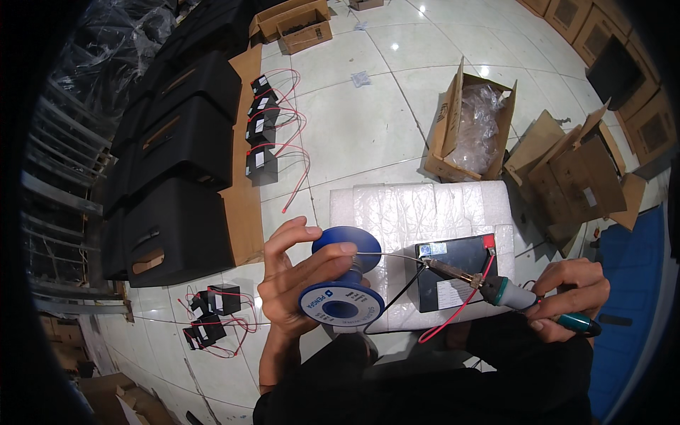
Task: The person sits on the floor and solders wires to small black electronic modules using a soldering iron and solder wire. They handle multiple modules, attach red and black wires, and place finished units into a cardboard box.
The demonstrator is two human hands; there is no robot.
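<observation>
My left hand [294,276] is closed around a blue spool of solder wire [342,304], its thumb and fingers across the core. From it a thin strand of solder [386,254] runs right to a terminal of a black battery [453,280]. My right hand [572,294] grips a soldering iron [503,292] with a grey and green body. The iron's tip meets the solder at the terminal, where a black wire [405,290] lies. A red wire [453,320] hangs from the battery's other corner, under a red cap [489,241]. A teal handle end [577,323] pokes out below my right fingers.
White foam blocks [382,205] support the battery. Several wired batteries [262,131] line the left, with more on the floor [212,312]. Black cases [180,230] stand beyond them. An open carton [446,134] holds clear plastic; another carton [584,180] sits right, near a blue surface [637,283].
</observation>
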